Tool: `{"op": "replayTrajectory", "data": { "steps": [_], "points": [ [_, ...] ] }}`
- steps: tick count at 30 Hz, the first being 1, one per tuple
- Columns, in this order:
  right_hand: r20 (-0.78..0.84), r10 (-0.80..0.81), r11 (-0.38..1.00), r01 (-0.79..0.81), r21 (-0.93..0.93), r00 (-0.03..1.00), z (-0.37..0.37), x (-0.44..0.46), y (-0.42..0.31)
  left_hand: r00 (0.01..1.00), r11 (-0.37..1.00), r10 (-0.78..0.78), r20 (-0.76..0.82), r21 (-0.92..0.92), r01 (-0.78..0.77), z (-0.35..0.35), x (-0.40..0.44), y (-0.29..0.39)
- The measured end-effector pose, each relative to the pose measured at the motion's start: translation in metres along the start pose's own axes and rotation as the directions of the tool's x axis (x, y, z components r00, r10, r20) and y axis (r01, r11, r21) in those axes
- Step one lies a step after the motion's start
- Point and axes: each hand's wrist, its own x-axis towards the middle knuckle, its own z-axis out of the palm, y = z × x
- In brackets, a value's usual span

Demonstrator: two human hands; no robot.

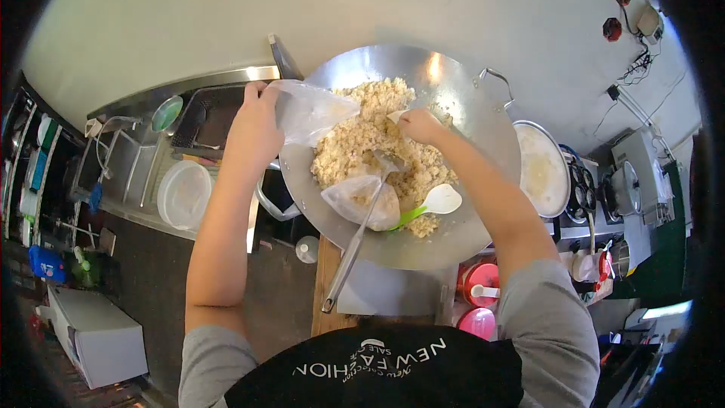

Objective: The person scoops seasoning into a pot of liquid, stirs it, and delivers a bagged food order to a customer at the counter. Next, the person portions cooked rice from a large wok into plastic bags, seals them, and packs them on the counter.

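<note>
A large steel wok [487, 181] holds a heap of fried rice [370, 132]. At the wok's left rim, my left hand [258, 125] has its fingers closed on the edge of a clear plastic bag [313, 112], which hangs over the rice. My right hand [421, 127] is in a fist above the heap, around a small pale thing [396, 115] whose kind I cannot make out. A long-handled metal ladle [349, 261] rests across the near rim, its head in the rice. Near it lie another plastic bag [362, 200] and a white-and-green rice paddle [438, 200].
Left of the wok is a metal sink counter [143, 174] with a white tub [185, 195] and a dark basket [219, 117]. A wide pan [542, 170] and a gas stove [580, 189] stand to the right. Red-lidded containers [479, 283] sit below the wok.
</note>
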Motion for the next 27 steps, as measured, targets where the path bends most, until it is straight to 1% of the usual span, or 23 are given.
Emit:
{"op": "replayTrajectory", "data": {
  "steps": [1,2,3,4,5,7,8,11,13,14,17,19,22,25,26,27],
  "points": [
    [-0.037,-0.215,0.968,0.208,-0.14,0.976,0.017,0.006,0.021,1.0,1.0,0.013,-0.005,-0.025,-0.013,0.002,0.001,-0.002],
    [-0.042,-0.426,0.873,0.398,-0.283,0.904,0.018,0.009,0.023,0.999,0.999,0.036,-0.02,-0.034,-0.037,0.005,0.001,-0.004],
    [-0.025,-0.164,0.981,0.165,0.099,0.986,0.018,0.007,0.026,0.998,0.997,0.059,-0.036,-0.043,-0.06,0.009,0.001,-0.007],
    [0.095,0.085,0.886,-0.119,0.448,0.992,0.001,-0.002,0.014,0.995,0.995,0.081,-0.052,-0.05,-0.084,0.013,0.002,-0.008],
    [0.292,0.27,0.606,-0.397,0.69,0.918,-0.007,-0.006,0.006,0.996,0.996,0.07,-0.056,-0.053,-0.073,0.015,0.002,-0.008],
    [0.309,0.214,0.542,-0.375,0.752,0.927,-0.002,-0.005,0.017,0.997,0.997,0.053,-0.056,-0.058,-0.057,0.02,0.003,-0.006],
    [0.314,0.186,0.507,-0.365,0.781,0.931,0.002,-0.005,0.024,0.997,0.996,0.058,-0.059,-0.063,-0.062,0.022,0.005,-0.007],
    [0.428,0.255,0.242,-0.486,0.84,0.867,0.008,-0.002,0.032,0.996,0.994,0.069,-0.06,-0.08,-0.073,0.028,0.009,-0.012],
    [0.459,0.285,0.077,-0.498,0.864,0.841,0.001,-0.008,0.026,0.997,0.992,0.072,-0.036,-0.097,-0.075,0.029,0.011,-0.012],
    [0.477,0.299,-0.006,-0.498,0.867,0.827,-0.004,-0.012,0.02,0.997,0.992,0.076,-0.022,-0.099,-0.078,0.028,0.011,-0.013],
    [0.606,0.334,-0.256,-0.549,0.796,0.722,-0.008,-0.018,0.01,0.996,0.989,0.092,-0.001,-0.116,-0.092,0.026,0.014,-0.011],
    [0.574,0.347,-0.296,-0.494,0.818,0.742,-0.014,-0.024,0.002,0.994,0.985,0.107,-0.01,-0.133,-0.107,0.024,0.017,-0.009],
    [0.518,0.335,-0.365,-0.398,0.841,0.787,-0.023,-0.035,0.002,0.989,0.964,0.148,0.008,-0.225,-0.142,0.023,0.026,-0.008],
    [0.484,0.323,-0.468,-0.307,0.829,0.813,-0.04,-0.047,0.004,0.981,0.958,0.179,0.069,-0.238,-0.158,0.026,0.038,-0.005],
    [0.476,0.324,-0.505,-0.276,0.818,0.818,-0.049,-0.052,0.003,0.98,0.966,0.176,0.089,-0.205,-0.155,0.028,0.044,-0.004],
    [0.461,0.37,-0.496,-0.248,0.832,0.806,-0.059,-0.056,0.001,0.978,0.973,0.174,0.112,-0.172,-0.154,0.031,0.052,-0.003]
  ]
}}
